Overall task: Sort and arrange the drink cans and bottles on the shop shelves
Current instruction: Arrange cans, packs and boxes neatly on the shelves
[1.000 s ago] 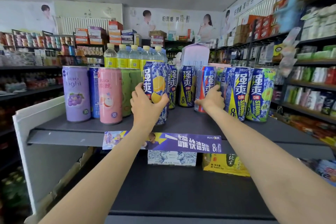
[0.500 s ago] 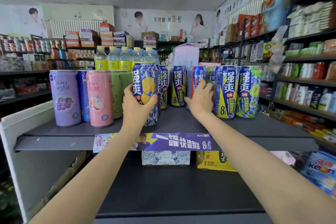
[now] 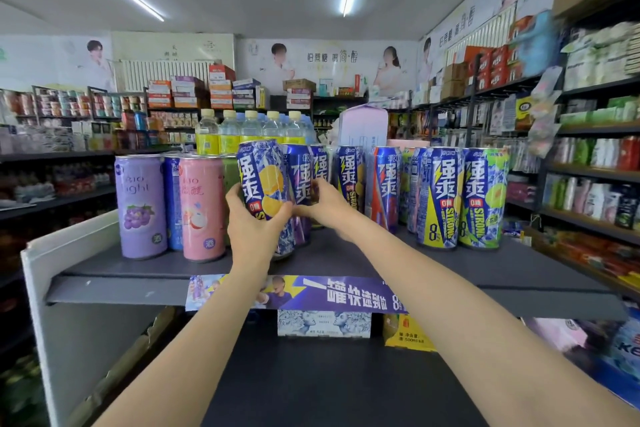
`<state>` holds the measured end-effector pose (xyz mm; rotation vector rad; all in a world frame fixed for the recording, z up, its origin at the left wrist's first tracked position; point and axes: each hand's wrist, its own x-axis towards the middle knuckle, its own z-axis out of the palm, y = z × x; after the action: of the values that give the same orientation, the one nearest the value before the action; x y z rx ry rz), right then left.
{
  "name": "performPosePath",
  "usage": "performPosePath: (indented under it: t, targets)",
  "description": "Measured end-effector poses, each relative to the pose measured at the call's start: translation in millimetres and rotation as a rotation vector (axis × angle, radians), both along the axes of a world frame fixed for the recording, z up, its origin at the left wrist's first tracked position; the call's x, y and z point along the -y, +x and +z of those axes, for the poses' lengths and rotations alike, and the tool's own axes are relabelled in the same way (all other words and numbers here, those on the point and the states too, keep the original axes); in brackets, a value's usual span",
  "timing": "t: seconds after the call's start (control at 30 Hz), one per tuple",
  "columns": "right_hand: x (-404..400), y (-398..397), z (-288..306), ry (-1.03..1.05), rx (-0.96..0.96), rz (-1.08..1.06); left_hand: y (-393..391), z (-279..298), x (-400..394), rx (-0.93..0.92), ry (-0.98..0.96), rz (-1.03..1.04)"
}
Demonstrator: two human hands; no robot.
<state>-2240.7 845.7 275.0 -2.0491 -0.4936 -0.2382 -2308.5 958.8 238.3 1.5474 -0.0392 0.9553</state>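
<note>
Head view: two hands, each holding one can: left hand (image 3: pixel 254 225) lemon can (image 3: pixel 265 184), right hand (image 3: pixel 323 206) purple can (image 3: pixel 300 184).

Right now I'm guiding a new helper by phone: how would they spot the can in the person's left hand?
Find the dark top shelf with the purple banner on its edge. Near the middle, right of the pink can, the left hand grips a blue-and-white can. It alone is tilted and shows yellow lemon slices; the blue cans beside it stand upright.

Purple can (image 3: pixel 141 206): "RIO light". Yellow-blue can (image 3: pixel 439 198): "STRONG", "8". Green can (image 3: pixel 484 198): "STRONG". Shelf-edge banner (image 3: pixel 346 298): "8".
</note>
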Motion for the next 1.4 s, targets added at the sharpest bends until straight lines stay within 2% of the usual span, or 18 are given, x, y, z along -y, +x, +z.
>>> performPosePath:
  t: [0.13,0.3,0.5,0.7,0.83,0.93,1.0,1.13,1.27,1.4]
  targets:
    - [19,-7,1,-0.014,0.02,-0.092,-4,1,3,-0.02,0.103,-0.064]
    - [74,-21,2,-0.043,0.024,-0.28,-4,5,2,-0.064,0.043,-0.13]
    - [102,-30,-1,-0.1,0.038,-0.512,-3,12,11,-0.133,0.087,-0.274]
    - [94,-29,-9,-0.144,0.111,-0.604,3,16,34,-0.189,0.05,-0.45]
    - [93,-28,-13,-0.158,0.149,-0.649,11,13,49,-0.184,0.057,-0.479]
    - [96,-36,-17,-0.248,0.185,-0.623,19,12,58,-0.187,0.053,-0.486]
    - [102,-45,-19,-0.328,0.25,-0.611,26,11,63,-0.191,0.06,-0.488]
    - [123,-58,-14,-0.367,0.524,-0.587,44,12,70,-0.23,0.065,-0.483]
    - [146,-52,-7,-0.553,0.773,-0.662,60,16,84,-0.261,0.068,-0.432]
    - [160,-36,-22,-0.596,0.846,-0.717,67,13,94,-0.256,0.106,-0.372]
